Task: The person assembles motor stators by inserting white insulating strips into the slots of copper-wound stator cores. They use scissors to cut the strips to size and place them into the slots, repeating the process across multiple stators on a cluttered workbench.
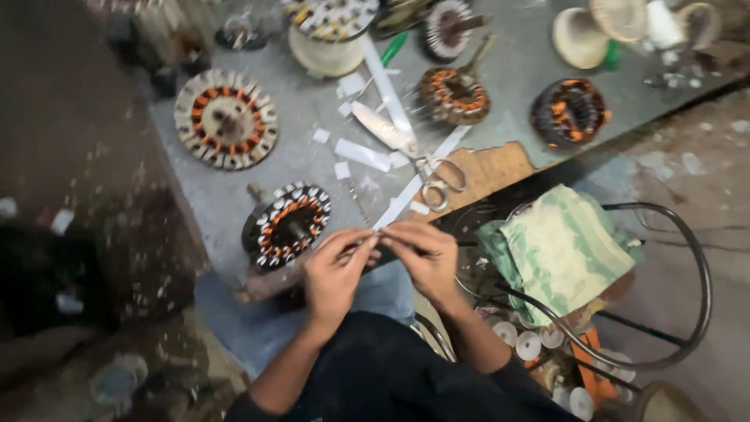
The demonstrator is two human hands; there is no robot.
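Note:
My left hand (334,273) and my right hand (426,256) meet just above my lap, and together their fingertips pinch the near end of a long white paper strip (414,186). The strip runs up and away over the table edge. Just left of my left hand sits a round motor stator (287,225) with copper windings. Metal scissors (406,152) lie on the grey table (308,168) beyond my hands, next to the strip.
More wound stators (226,119), (455,95), (569,112) lie about the table among white paper scraps (361,154). A round wire-frame stool (625,289) with a green cloth (558,250) stands to my right, white spools beneath it. A dark wall is at left.

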